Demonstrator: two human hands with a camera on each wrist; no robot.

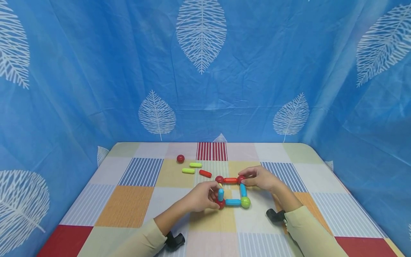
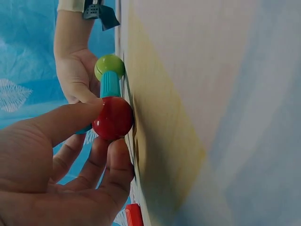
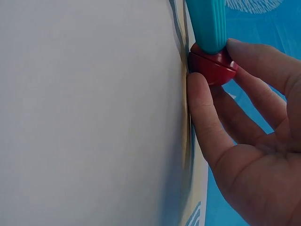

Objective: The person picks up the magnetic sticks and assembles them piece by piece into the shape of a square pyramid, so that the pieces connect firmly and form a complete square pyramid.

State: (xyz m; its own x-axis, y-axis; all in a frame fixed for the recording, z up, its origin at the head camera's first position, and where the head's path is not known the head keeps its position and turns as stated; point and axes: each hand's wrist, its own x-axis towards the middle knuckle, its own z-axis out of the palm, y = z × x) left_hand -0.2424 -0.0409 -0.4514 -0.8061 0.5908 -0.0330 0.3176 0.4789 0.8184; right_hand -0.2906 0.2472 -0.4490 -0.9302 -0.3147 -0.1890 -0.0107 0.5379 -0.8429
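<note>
A four-sided frame of toy balls and rods lies on the cloth. My left hand point(image 1: 203, 196) pinches its near-left red ball point(image 2: 113, 117), from which a blue rod point(image 1: 221, 194) stands upright. Another blue rod point(image 1: 233, 202) joins that ball to a green ball point(image 1: 245, 202). From there a third blue rod point(image 1: 243, 190) leads to the far-right red ball point(image 3: 214, 68), held between the thumb and fingers of my right hand point(image 1: 262, 177). Along the far side, a red rod point(image 1: 230, 180) reaches another red ball point(image 1: 219, 179). Something yellow on the left side is mostly hidden by my left hand.
Beyond the frame, to the left, lie a loose red ball point(image 1: 180, 159), two lime-green rods point(image 1: 195, 165) and a loose red rod point(image 1: 205, 174). A patchwork cloth point(image 1: 128, 205) covers the table. Blue leaf-print curtains point(image 1: 224, 89) stand behind and at both sides.
</note>
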